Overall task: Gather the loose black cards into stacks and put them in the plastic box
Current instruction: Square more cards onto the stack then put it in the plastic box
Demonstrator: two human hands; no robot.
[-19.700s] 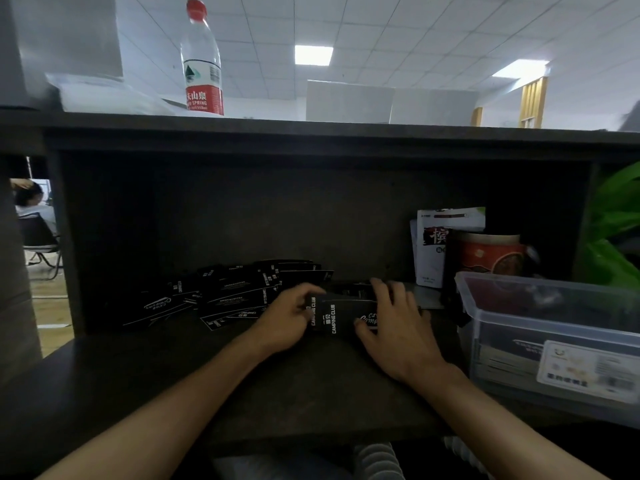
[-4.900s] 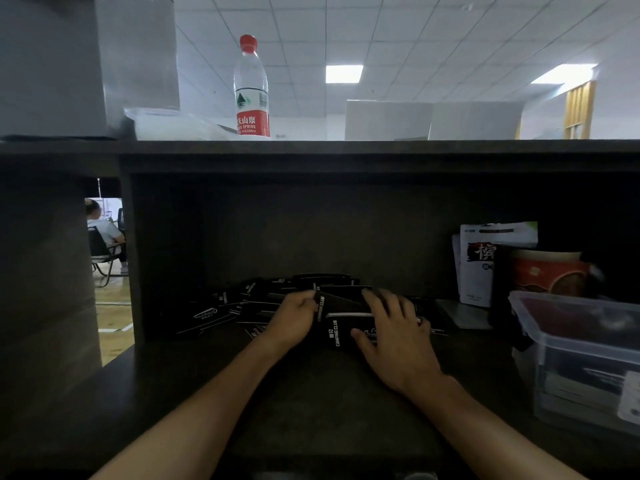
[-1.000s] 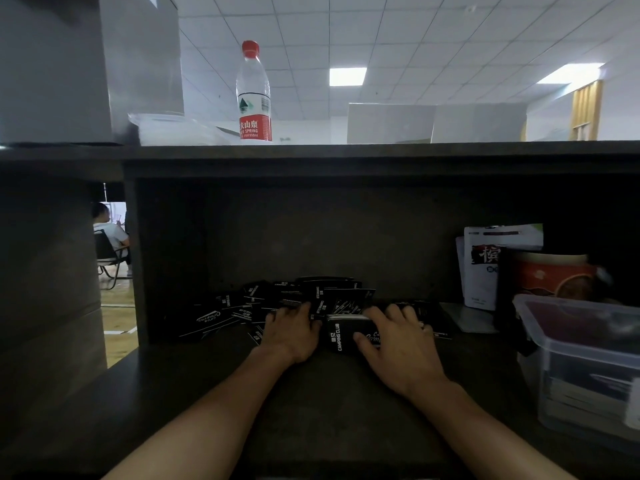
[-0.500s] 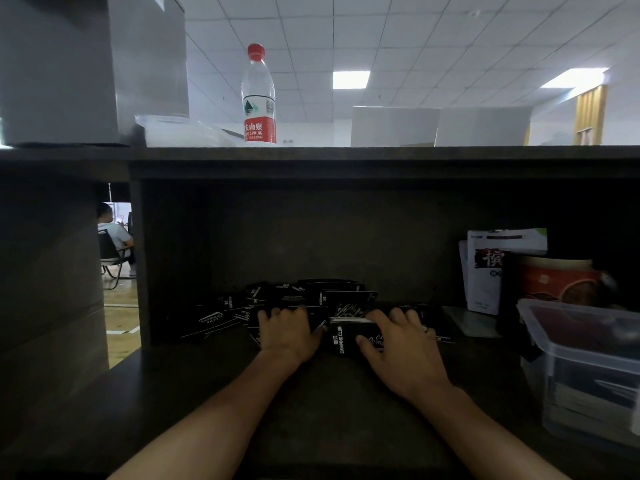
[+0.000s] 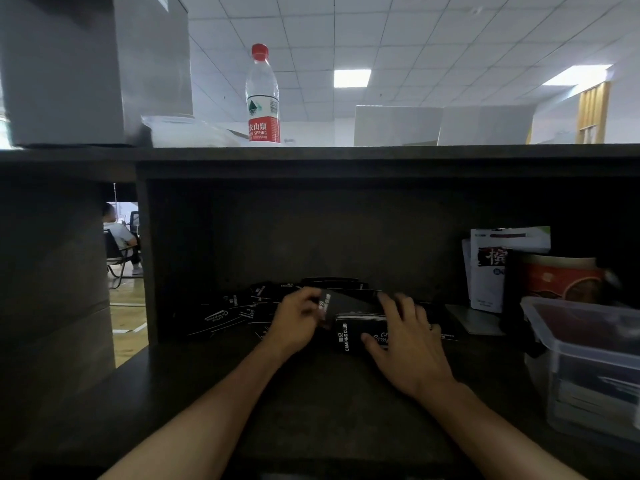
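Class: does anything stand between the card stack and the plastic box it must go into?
Nothing visible does. The card stack lies under the right hand; bare desk runs to the plastic box, which is open-topped.

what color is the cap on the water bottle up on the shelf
Red. The cap tops the clear water bottle, which also has a red lower label; the head view shows it.

plastic box [image 5: 588, 344]: cut by right edge | left hand [image 5: 298, 318]: blurred (mid-motion)

Bright ceiling panels [image 5: 352, 78] overhead, dim shadowed shelf recess [image 5: 311, 233] beneath, dark tabletop [image 5: 329, 403] low in contrast, left hand [image 5: 298, 320] motion-blurred, wide-angle bending at edges, soft grainy detail.
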